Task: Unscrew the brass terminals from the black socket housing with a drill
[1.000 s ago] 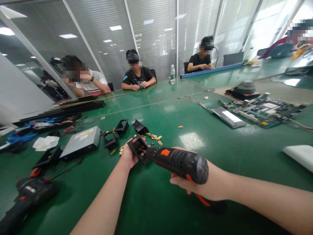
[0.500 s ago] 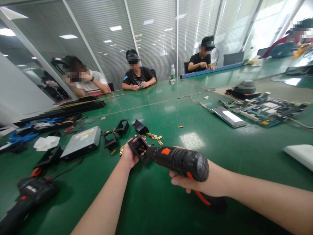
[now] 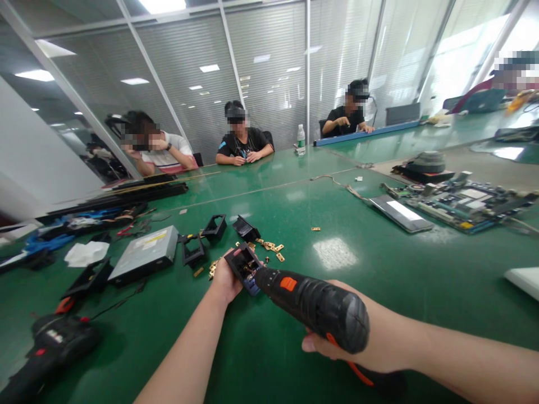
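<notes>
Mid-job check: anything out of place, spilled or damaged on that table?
One small gold-coloured metal plate lies alone on the green table, apart from the loose cluster of similar gold-coloured plates near the black rectangular plastic housing in the left hand. It looks stray. I see no spill or clear damage.

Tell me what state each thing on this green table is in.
Power driver: gripped by right hand, nose at black housing
Black housing: tilted in left hand, open side showing
Second power tool: lying down, unheld
Brass-colored plates: loose, scattered
White paper: crumpled
Bottle: upright
Circuit board: uncased, lying flat
</notes>
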Demonstrator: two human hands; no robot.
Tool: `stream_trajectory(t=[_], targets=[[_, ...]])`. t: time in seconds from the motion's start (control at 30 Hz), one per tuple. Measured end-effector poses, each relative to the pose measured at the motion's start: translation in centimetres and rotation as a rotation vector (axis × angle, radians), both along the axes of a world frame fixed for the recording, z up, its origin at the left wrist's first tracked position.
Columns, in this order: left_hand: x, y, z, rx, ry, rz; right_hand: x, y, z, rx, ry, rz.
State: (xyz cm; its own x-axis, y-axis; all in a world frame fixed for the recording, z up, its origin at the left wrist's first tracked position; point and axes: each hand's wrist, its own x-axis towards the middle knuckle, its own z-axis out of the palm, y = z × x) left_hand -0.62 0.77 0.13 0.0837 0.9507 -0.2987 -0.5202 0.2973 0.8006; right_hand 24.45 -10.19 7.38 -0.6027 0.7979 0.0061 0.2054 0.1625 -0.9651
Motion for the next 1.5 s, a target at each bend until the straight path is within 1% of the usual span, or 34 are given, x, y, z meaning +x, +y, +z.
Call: stream_trajectory(t=[0.13, 0.27, 0.43, 0.57, 0.67, 0.8, 1.07, 1.3, 1.5], targets=[[0.1, -0.1, 0.0, 0.04, 0.002, -0.023, -0.2, -0.3, 0.3, 0.03, 0.006, -0.028], [0.1, -0.1, 0.0, 0.058, 0.011, -0.035, -0.2, -0.3, 0.1, 0.066, -0.03, -0.081], [0.1, -0.1, 0.0, 0.062, 0.009, -0.028, 0.0, -0.2, -0.3, 0.085, -0.037, -0.023], [0.1, 0.0, -0.1, 0.044, 0.014, -0.022, 0.1, -0.2, -0.5, 0.074, -0.03, -0.005], [0.1, 0.1, -0.2, 0.046, 0.025, -0.011, 0.2, -0.2, -0.7, 0.095, -0.015, 0.008], [0.0, 0.1, -0.3, 0.042, 0.021, -0.023, 0.2, -0.2, -0.8, 0.094, 0.007, 0.035], [0.1, 0.1, -0.1, 0.054, 0.045, -0.022, -0.2, -0.2, -0.6, 0.089, 0.029, 0.014], [0.0, -0.1, 0.0, 0.048, 0.039, -0.034, -0.2, -0.1, -0.6, 0.107, -0.063, 0.005], [-0.2, 0.1, -0.3, 0.038, 0.025, -0.032, 0.0, 0.1, -1.5, 0.114, -0.159, 0.073]])
